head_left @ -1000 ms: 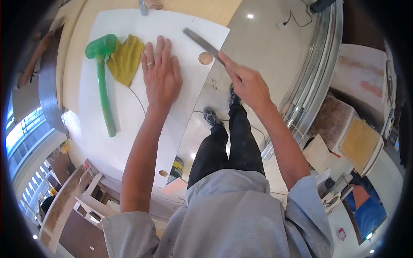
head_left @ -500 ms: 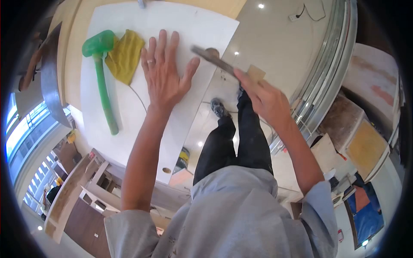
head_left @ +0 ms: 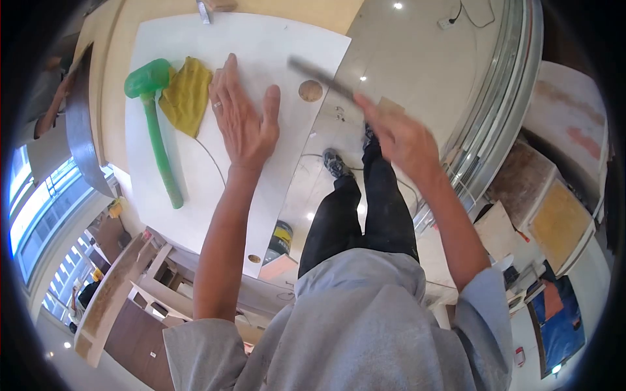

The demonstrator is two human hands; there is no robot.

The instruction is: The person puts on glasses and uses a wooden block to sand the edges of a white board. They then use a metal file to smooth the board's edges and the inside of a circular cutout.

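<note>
My left hand (head_left: 244,120) rests palm down on a white board (head_left: 313,39), its thumb spread from the fingers. Just left of its fingertips lies a yellow cloth (head_left: 186,98), and beyond that a mallet (head_left: 151,107) with a green head and a long green handle. My right hand (head_left: 404,140) is closed around the near end of a long, flat grey file (head_left: 319,75), blurred by motion. The file's far end extends over the board near a round brownish hole (head_left: 310,90). A tan square piece (head_left: 391,105) shows beside my right fingers.
Below the board's right edge are a tiled floor (head_left: 404,58) and a dark can with a yellow band (head_left: 280,238). Metal tracks (head_left: 486,124) run along the right. Stacked panels (head_left: 561,215) stand beyond them. A socket with a cord (head_left: 447,24) lies at the top.
My left hand has shifted slightly left and turned, its fingers closer together. The round hole is now fully in view, with the file above it. The whole view has tilted slightly.
</note>
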